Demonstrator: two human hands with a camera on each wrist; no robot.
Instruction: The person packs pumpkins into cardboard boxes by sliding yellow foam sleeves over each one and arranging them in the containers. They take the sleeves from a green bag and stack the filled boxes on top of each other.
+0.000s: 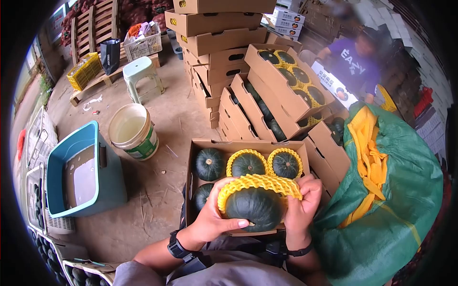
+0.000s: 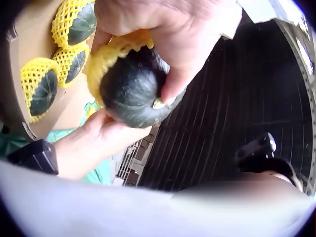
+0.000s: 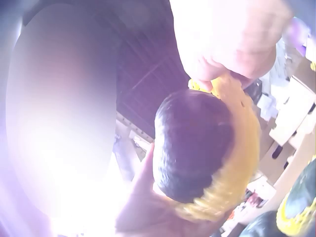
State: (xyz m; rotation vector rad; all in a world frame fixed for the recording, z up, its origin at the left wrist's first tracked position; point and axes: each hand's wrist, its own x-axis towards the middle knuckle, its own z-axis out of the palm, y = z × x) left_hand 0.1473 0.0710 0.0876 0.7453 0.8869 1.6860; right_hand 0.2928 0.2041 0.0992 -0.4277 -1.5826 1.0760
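Observation:
A dark green pumpkin (image 1: 255, 207) is held up over an open carton (image 1: 224, 144), with a yellow foam net (image 1: 260, 182) stretched over its far side. My left hand (image 1: 202, 226) grips it from the left; in the left wrist view the thumb lies beside the stem (image 2: 158, 103). At the other end my right hand (image 1: 300, 209) pinches the net's edge with curled fingers. The pumpkin's near face is bare. Inside the carton, two netted pumpkins (image 1: 285, 165) sit beside bare ones (image 1: 210, 164) on the left. The held pumpkin hides the carton's front part.
A green sack (image 1: 405, 190) with yellow nets (image 1: 365, 143) spilling out stands at my right. Stacked cartons (image 1: 229, 40) rise ahead, some filled with pumpkins. To my left are a blue tub (image 1: 112, 176), a white bucket (image 1: 138, 126) and a stool (image 1: 140, 69). Another person (image 1: 355, 62) sits at the back right.

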